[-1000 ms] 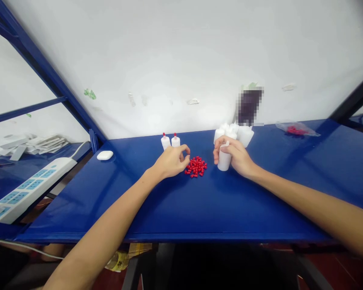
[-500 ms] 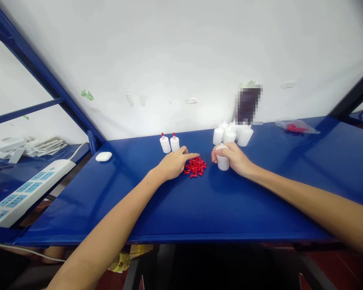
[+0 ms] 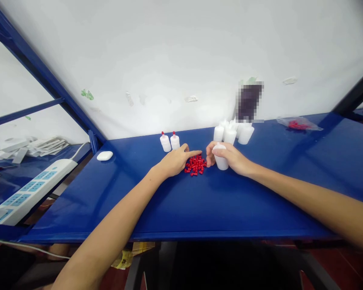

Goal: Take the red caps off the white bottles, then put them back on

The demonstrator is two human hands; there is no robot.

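A loose pile of small red caps (image 3: 196,166) lies on the blue tabletop. My left hand (image 3: 177,160) reaches over its far left side, index finger stretched across the upper edge of the pile; nothing shows in its grasp, and the undersides of its fingers are hidden. Right of the pile, a white plastic bottle (image 3: 222,162) without a cap stands nearly upright inside my right hand (image 3: 230,156). The thumb lies across the bottle's shoulder and the fingers curve round its far side. Behind my left hand stand two white bottles (image 3: 170,142) with red caps on their nozzles.
A group of several uncapped white bottles (image 3: 230,134) stands by the wall. Farther right lies a clear bag (image 3: 299,124) of red pieces. At the left are a white rounded case (image 3: 104,156), a power strip (image 3: 38,189) and the blue frame post (image 3: 92,141).
The fingers of my right hand have loosened and spread leftward from the bottle towards the pile. My left index finger has shifted slightly right and up along the pile's edge.
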